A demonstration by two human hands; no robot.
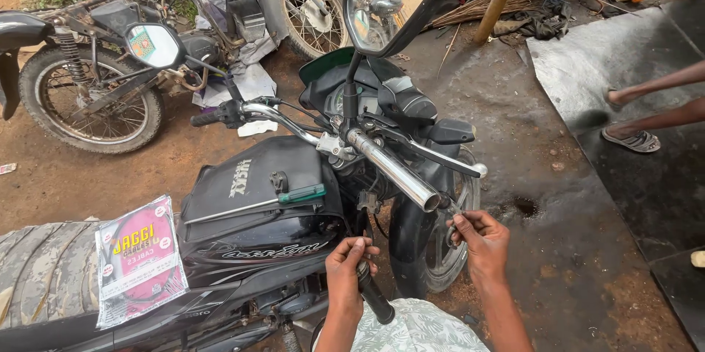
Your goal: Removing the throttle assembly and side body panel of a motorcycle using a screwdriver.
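Note:
A black motorcycle (257,249) stands in front of me with its bare chrome handlebar end (393,171) pointing toward me. My left hand (347,267) is closed around a black rubber handlebar grip (374,297) held below the bar. My right hand (481,238) pinches a thin cable end (449,233) just under the tip of the chrome bar, near the brake lever (444,161). A green-handled screwdriver (283,199) lies across the black tank cover.
A packet with a coiled cable (138,256) rests on the seat. Another motorcycle (95,80) is parked at the left, and a wheel (312,7) behind. A mirror (389,0) rises overhead. Another person's sandalled feet (631,135) step at the right on dark sheeting.

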